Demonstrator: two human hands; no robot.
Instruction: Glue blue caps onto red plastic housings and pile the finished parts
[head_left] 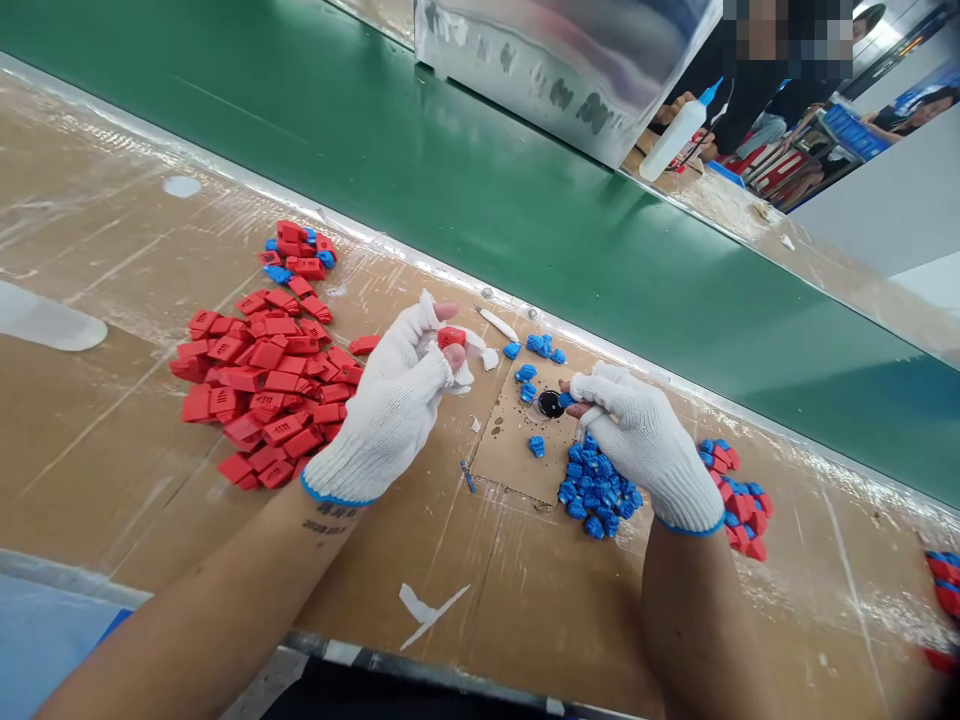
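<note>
My left hand (390, 405), in a white knit glove with open fingertips, is closed on a small red plastic piece (451, 337) held above the cardboard. To its left lies a big heap of red plastic pieces (262, 385). My right hand (645, 445), gloved the same way, pinches a small blue piece (565, 400) beside a black round hole (550, 404) in a cardboard pad. Under and beside that hand sits a pile of blue pieces (598, 490). Several loose blue pieces (534, 346) lie further back.
A mixed red and blue pile (739, 495) lies right of my right hand, another (296, 252) behind the red heap. A green conveyor belt (480, 190) runs along the far side. A white squeeze bottle (675, 135) and another person's hands are beyond it.
</note>
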